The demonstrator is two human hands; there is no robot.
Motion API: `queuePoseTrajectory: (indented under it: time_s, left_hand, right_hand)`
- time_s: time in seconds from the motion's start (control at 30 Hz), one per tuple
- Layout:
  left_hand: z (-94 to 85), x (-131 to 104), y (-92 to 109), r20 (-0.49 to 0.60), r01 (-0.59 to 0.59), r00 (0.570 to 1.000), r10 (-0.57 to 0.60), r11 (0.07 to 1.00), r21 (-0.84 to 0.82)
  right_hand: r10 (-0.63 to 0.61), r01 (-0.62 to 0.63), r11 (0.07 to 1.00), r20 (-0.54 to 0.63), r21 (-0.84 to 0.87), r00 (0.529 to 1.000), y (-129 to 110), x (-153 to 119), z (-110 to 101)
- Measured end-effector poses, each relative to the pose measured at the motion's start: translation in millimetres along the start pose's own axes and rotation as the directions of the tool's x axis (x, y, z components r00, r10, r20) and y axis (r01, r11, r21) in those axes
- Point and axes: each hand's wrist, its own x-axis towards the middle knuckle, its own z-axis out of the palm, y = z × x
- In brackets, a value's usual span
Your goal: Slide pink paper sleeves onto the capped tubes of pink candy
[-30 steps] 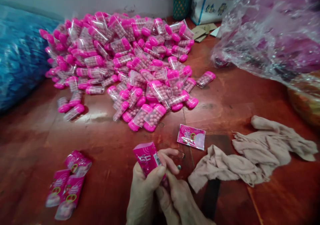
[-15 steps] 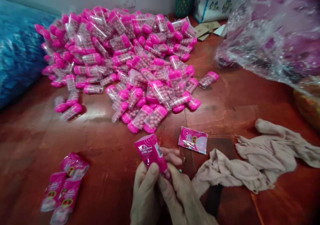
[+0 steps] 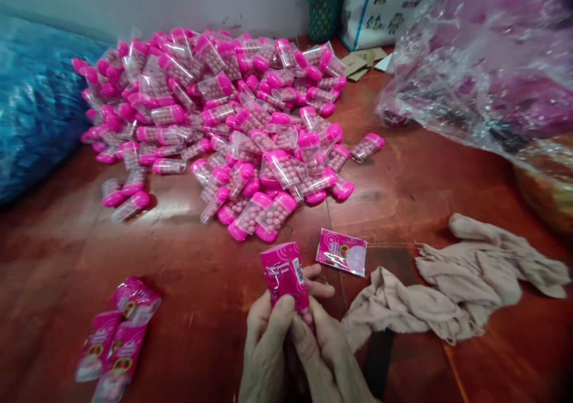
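Observation:
Both hands hold one small candy container in a shiny pink printed sleeve [image 3: 283, 271] with a barcode on its side. My left hand [image 3: 267, 346] grips it from the left, the thumb pressed on the printed front. With thumb and fingers, my right hand [image 3: 329, 349] pinches its lower right part, where a few pink candy balls show; some right fingers stretch out behind. The container's bottom is hidden by the hands. Just beyond the right hand lies a flat pink sleeve [image 3: 342, 252]. Several sleeved containers [image 3: 128, 346] rest at the lower left.
A large heap of clear containers with pink caps and pink balls [image 3: 215, 116] covers the back. A blue bag [image 3: 42, 110] bulges at left. A crumpled beige cloth [image 3: 447, 295] lies at right, below a clear plastic bag [image 3: 465, 80]. Cardboard pieces [image 3: 362, 62] sit near a white bag [image 3: 380, 9].
The hands and the sleeved container have shifted slightly right in view, and the sleeve now stands more upright. The grip looks the same. The camera view has moved a little.

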Motion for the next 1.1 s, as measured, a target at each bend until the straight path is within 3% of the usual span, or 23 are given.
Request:
queuePoseTrajectory:
  time_s: [0.1,0.27,0.33,0.4,0.43,0.53,0.63,0.77,0.9,1.1]
  left_hand:
    - [-4.0,-1,-4,-0.002,-0.003,1.0,0.003,0.998,-0.07]
    - [-17.5,3,-5,-0.074,-0.029,0.997,0.02,0.992,-0.122]
    - [-23.9,6,3,-0.161,-0.161,0.976,0.149,0.985,-0.063]
    - [-29.8,9,15,-0.221,-0.313,0.922,0.318,0.948,0.059]
    - [-32.5,11,22,-0.216,-0.352,0.901,0.377,0.925,0.146]
    - [-40.7,15,41,-0.16,-0.356,0.892,0.423,0.876,0.325]
    - [-51.3,17,53,-0.081,-0.336,0.92,0.385,0.875,0.348]
    - [-63.8,20,56,0.109,-0.244,0.97,0.219,0.846,0.473]
    - [-63.2,22,51,0.024,-0.134,0.99,0.137,0.894,0.428]
    - [-56.6,24,45,-0.056,-0.14,0.984,0.169,0.928,0.346]
  right_hand:
    - [-0.001,-0.001,0.999,-0.038,-0.045,0.999,3,1,3]
    - [-0.159,0.151,0.976,-0.037,-0.155,0.987,11,7,2]
    - [-0.212,0.205,0.962,-0.023,-0.179,0.977,13,7,2]
    - [-0.238,0.239,0.953,0.03,-0.187,0.971,13,6,2]
    - [-0.244,0.251,0.95,0.063,-0.184,0.968,11,6,1]
    - [-0.224,0.25,0.953,0.16,-0.169,0.961,4,8,-3]
    - [-0.172,0.211,0.962,0.211,-0.176,0.962,-3,11,-9]
    - [-0.2,0.245,0.952,0.236,-0.182,0.951,-3,15,-13]
    - [-0.235,0.262,0.964,0.312,-0.047,0.92,-5,20,-14]
    - [-0.206,0.214,0.977,0.338,0.015,0.918,-15,21,-14]
